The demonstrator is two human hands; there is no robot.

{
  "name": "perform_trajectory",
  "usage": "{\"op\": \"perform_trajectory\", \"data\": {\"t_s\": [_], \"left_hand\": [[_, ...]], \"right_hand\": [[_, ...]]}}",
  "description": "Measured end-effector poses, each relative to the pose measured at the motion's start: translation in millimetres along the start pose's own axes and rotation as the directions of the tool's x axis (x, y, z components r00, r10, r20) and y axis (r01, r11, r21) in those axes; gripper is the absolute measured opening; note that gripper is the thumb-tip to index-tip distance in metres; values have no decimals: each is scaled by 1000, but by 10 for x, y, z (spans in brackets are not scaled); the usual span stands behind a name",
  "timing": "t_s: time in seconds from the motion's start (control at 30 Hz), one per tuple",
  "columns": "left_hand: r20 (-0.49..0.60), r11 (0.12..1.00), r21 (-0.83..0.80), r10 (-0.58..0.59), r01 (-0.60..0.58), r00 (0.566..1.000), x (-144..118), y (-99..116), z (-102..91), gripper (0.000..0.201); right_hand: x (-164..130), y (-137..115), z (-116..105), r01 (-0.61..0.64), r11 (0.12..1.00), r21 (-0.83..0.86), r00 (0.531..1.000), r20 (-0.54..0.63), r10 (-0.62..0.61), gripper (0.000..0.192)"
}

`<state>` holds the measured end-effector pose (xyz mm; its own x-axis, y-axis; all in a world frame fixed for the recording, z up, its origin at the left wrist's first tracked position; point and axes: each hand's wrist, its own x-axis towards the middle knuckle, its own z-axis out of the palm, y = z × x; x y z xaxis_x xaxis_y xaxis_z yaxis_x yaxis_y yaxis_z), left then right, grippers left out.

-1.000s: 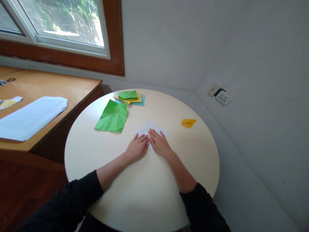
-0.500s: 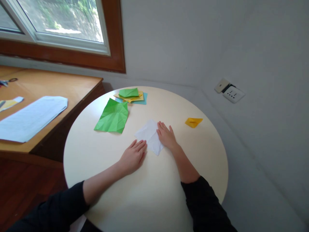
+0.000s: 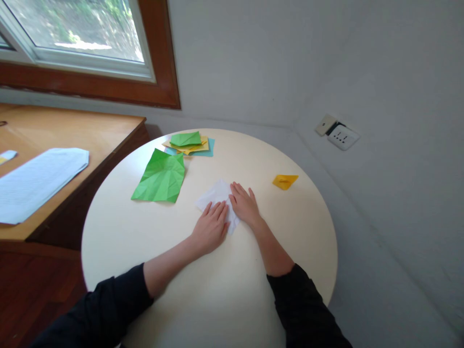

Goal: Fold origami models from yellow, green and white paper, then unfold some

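A creased sheet of white paper (image 3: pixel 214 192) lies on the round white table (image 3: pixel 217 299), partly covered by both hands. My left hand (image 3: pixel 213 227) rests flat across its lower left part, fingers stretched out. On the right edge of the sheet lies my right hand (image 3: pixel 244 204), also flat, with the thumb apart from the fingers. Left of the hands is a creased green sheet of paper (image 3: pixel 160 176). A small folded yellow paper (image 3: pixel 285 181) sits alone to the right.
Toward the far edge stands a pile of folded green paper (image 3: pixel 185 139), yellow paper (image 3: pixel 205 144) and blue paper (image 3: pixel 208 150). A wooden desk (image 3: pixel 105 126) with written sheets (image 3: pixel 43 179) is at the left. A wall socket (image 3: pixel 342 136) is on the right.
My left hand has slid right and forward, farther onto the white paper. My right hand stays at the paper's right edge. The whole view has shifted slightly.
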<state>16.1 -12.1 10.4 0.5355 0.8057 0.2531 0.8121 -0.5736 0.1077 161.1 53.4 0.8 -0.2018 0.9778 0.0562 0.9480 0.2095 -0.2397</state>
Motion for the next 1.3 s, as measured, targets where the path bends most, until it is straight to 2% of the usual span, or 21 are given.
{"op": "perform_trajectory", "data": {"t_s": [0.17, 0.33, 0.53, 0.93, 1.3], "left_hand": [[54, 1000, 13, 0, 0, 999, -58, 0, 110, 49], [62, 1000, 15, -1, 0, 998, -53, -16, 35, 47], [71, 1000, -6, -4, 4, 997, -66, -29, -18, 45], [23, 1000, -1, -18, 18, 1000, -90, -37, -68, 41], [61, 998, -55, -29, 32, 998, -79, -62, -124, 35]], "right_hand": [[-10, -14, -32, 7, 1000, -15, 1000, 16, -7, 55], [2, -20, -30, -14, 1000, 5, 1000, 8, 14, 53], [25, -6, -1, -31, 999, 12, 998, -54, 31, 48], [35, -1, 1, -38, 999, 17, 996, -75, 39, 43], [19, -11, -4, -33, 998, 50, 994, -106, 38, 42]]}}
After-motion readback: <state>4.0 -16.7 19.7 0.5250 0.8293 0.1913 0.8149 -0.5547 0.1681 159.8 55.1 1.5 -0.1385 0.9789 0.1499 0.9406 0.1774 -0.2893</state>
